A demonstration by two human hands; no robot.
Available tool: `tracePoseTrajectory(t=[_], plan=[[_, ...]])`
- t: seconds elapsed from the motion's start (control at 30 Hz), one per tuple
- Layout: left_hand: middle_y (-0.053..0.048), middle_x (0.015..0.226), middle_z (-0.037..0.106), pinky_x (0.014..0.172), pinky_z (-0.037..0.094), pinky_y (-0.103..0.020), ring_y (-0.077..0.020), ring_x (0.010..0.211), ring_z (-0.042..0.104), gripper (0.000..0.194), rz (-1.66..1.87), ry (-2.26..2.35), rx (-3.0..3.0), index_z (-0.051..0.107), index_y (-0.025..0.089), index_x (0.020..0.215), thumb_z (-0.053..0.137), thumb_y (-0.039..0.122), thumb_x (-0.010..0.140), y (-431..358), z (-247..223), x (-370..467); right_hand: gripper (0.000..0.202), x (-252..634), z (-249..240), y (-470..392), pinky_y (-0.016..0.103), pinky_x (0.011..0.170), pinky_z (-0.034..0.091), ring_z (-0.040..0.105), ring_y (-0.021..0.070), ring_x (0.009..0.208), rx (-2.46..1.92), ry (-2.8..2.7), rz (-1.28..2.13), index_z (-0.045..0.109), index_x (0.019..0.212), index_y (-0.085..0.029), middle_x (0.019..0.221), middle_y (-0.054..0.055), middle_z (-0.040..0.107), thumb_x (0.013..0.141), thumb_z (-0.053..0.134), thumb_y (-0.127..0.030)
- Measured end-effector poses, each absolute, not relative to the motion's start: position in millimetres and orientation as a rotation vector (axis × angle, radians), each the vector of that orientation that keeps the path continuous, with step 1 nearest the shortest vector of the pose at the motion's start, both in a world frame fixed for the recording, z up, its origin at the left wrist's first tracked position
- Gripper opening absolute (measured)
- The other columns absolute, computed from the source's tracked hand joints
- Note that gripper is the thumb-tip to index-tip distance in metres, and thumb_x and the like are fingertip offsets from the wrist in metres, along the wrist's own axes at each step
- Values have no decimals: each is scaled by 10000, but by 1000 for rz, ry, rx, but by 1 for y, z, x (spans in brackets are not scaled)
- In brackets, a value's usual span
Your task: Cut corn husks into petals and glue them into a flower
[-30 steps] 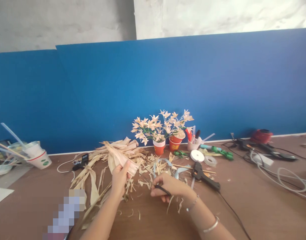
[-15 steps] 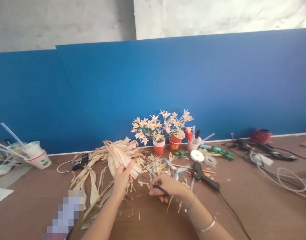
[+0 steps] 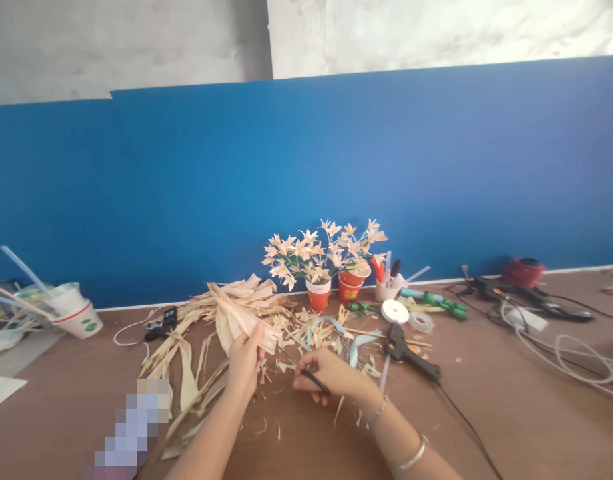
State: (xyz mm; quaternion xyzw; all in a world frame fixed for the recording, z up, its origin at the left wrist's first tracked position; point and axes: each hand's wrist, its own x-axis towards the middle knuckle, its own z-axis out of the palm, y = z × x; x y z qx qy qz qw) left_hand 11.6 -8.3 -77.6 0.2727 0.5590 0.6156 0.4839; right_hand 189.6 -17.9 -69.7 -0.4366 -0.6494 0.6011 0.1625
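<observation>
Pinched in my left hand is a pale, dry corn husk, its broad end pointing right. My right hand grips a pair of dark-handled scissors, the blades reaching up and left toward the husk's end. Whether the blades touch the husk I cannot make out. A heap of dry husks lies behind and to the left of my left hand. Thin husk scraps are scattered on the table beneath both hands.
Husk flowers stand in red paper cups at the back. Right of my hand lie a black glue gun with its cord, a white ribbon spool and clear tape. A white cup leans at left; cables tangle at right.
My right hand and the scissors have shifted slightly left, closer to my left hand. The left hand stays in nearly the same place, still holding the husk.
</observation>
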Motion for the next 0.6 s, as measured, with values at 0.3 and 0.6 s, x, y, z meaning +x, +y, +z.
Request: tracePoseTrajectory(t=[0.3, 0.6], plan=[[87, 375, 409, 318, 172, -138, -28, 335, 324, 431, 1610, 1284, 520, 455, 171, 596, 758, 474, 553, -8, -79, 14, 227, 189, -73, -17, 137, 327, 363, 460, 60, 322, -1207, -1835, 1741, 600, 696, -151, 407, -61, 532, 659, 687, -358], [90, 413, 412, 322, 168, -138, -23, 336, 323, 426, 1566, 1267, 532, 433, 171, 574, 753, 452, 559, -15, -80, 27, 222, 181, -78, -19, 146, 333, 383, 470, 68, 334, -1188, -1765, 1729, 592, 692, -150, 403, -62, 521, 660, 684, -350]])
